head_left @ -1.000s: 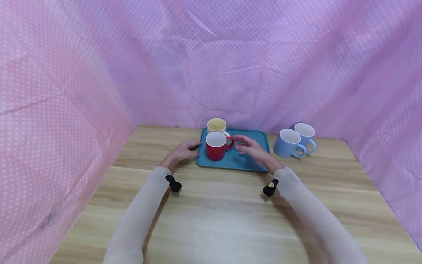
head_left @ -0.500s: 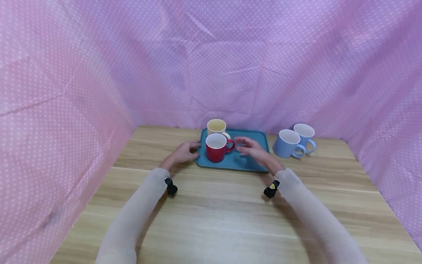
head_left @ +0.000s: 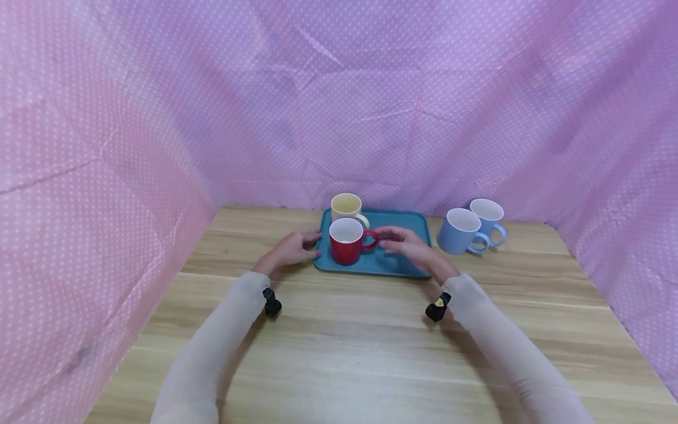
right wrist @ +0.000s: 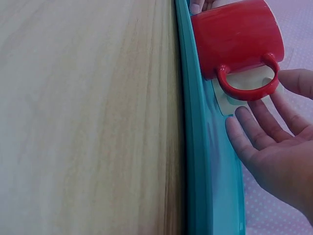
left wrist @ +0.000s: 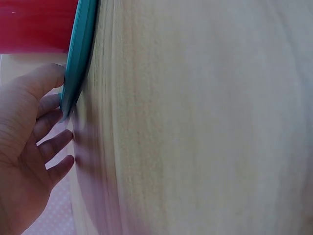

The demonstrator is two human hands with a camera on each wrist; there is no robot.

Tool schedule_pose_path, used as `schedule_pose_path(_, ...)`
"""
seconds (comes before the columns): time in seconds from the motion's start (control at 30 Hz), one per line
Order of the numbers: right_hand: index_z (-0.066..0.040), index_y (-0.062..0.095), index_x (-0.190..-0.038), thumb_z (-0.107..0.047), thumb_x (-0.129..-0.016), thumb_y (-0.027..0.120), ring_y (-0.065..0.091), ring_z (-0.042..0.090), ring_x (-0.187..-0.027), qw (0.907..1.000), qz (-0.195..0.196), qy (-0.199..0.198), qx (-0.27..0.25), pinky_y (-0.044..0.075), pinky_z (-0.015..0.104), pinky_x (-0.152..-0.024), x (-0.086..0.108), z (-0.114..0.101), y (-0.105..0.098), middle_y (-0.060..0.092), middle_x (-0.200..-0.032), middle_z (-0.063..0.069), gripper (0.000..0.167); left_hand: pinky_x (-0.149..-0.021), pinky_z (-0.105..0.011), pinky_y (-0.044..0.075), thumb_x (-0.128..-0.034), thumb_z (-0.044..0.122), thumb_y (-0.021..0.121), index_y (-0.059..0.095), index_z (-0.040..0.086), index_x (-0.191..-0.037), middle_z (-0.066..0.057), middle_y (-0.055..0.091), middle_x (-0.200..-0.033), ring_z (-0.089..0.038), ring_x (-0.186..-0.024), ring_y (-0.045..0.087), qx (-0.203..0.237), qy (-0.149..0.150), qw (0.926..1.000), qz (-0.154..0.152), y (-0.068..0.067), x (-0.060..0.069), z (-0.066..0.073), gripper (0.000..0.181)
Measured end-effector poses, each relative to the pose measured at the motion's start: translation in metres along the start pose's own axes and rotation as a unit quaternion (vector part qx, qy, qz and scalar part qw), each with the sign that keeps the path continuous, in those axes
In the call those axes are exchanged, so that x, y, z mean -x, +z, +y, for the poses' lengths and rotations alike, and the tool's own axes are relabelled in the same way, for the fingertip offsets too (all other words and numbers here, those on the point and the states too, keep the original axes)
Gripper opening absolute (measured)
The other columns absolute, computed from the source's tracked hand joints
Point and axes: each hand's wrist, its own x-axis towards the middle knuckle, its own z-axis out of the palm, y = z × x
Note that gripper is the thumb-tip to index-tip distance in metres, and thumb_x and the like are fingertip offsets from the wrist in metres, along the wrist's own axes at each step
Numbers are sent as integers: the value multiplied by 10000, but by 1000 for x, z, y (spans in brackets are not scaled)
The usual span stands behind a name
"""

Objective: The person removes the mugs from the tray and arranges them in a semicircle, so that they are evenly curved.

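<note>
A teal tray lies near the back of the wooden table, with a red mug and a cream mug upright at its left end. My left hand is at the tray's left edge, its thumb touching the rim in the left wrist view; the other fingers are loosely bent. To the right of the red mug is my right hand, fingers spread over the tray. In the right wrist view its fingertips are at the mug's handle, thumb apart from the other fingers. Contact there is hard to tell.
Two light blue mugs, a nearer one and a farther one, stand close together on the table to the right of the tray. Pink dotted cloth hangs behind and at both sides of the table.
The red mug's handle has turned slightly toward me, and my right hand's fingers have shifted nearer with it. My left hand stays at the tray's edge. The head view has tilted slightly up.
</note>
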Motion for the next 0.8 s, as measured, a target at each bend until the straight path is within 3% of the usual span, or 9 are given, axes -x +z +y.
schedule_pose_path(0.4,83,590,-1325,-147,-1005,642,638,263,-1138,9995,-266,16,188,522,450,-1077,-6,-3,4,629,-1303,291,398,-1249,-461,296,-965,258,715,479,128,-1524,-58,371,-1642,-278,-1534,326,376,-148,9992,-20,-5,-1,8,620)
schedule_pose_path(0.53,72,613,-1274,-169,-1005,645,645,250,-1106,9992,-328,91,209,510,460,-1086,-7,-8,9,693,-1197,208,363,-1253,-459,289,-970,249,708,484,114,-1518,-69,375,-1638,-275,-1533,329,358,-129,9993,27,-5,-3,8,608)
schedule_pose_path(0.7,133,613,-1191,-205,-1031,611,652,180,-1000,9987,-487,142,41,549,330,-1000,-10,-1,16,719,-1021,62,374,-1255,-468,277,-974,259,701,475,110,-1523,-78,359,-1643,-282,-1540,308,364,-142,9992,-36,-1,0,3,612)
schedule_pose_path(0.8,179,591,-1142,-209,-1046,582,646,173,-942,9978,-626,150,-157,572,303,-960,-10,1,21,702,-951,43,400,-1255,-475,274,-973,249,701,477,108,-1522,-85,359,-1643,-295,-1539,308,401,-131,9991,-9,2,1,1,610)
